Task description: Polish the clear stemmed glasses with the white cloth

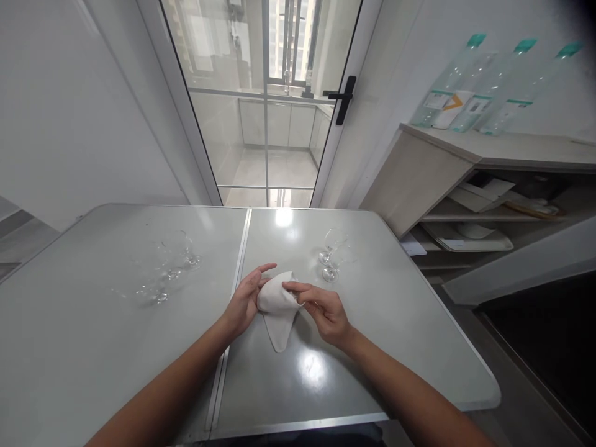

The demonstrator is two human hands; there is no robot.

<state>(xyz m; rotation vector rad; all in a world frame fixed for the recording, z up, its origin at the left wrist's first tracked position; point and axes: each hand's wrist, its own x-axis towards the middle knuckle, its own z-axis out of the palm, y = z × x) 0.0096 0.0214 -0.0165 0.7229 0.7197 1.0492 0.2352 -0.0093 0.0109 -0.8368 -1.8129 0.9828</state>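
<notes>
On the left half of my bench (395,298), the left glasses (190,260) make a loose cluster, so faint that I cannot count them or tell whether they hold anything. Nearer the middle, right of the seam (243,248), the white cloth (279,298) sits bunched between my hands, a pointed flap hanging toward me; what it wraps, if anything, I cannot tell. Beyond it to the right are two stemmed right glasses (330,273), close together. Farther right, see-through bottles (475,105) stand on the cabinet (428,167), whose lower shelf carries a tray (505,242).

A wide stretch of bench separates the left glasses from my left hand. The far edge runs just before the glass door (326,155); the right edge slants out to a rounded corner, well clear of my right hand.

My left hand (246,299) reaches in across the seam, one finger stretched out free, the other fingers partly hidden and curled loosely against the cloth. My right hand (328,313) comes in palm down, its fingers nearly closed, pinching the cloth's right rim.
</notes>
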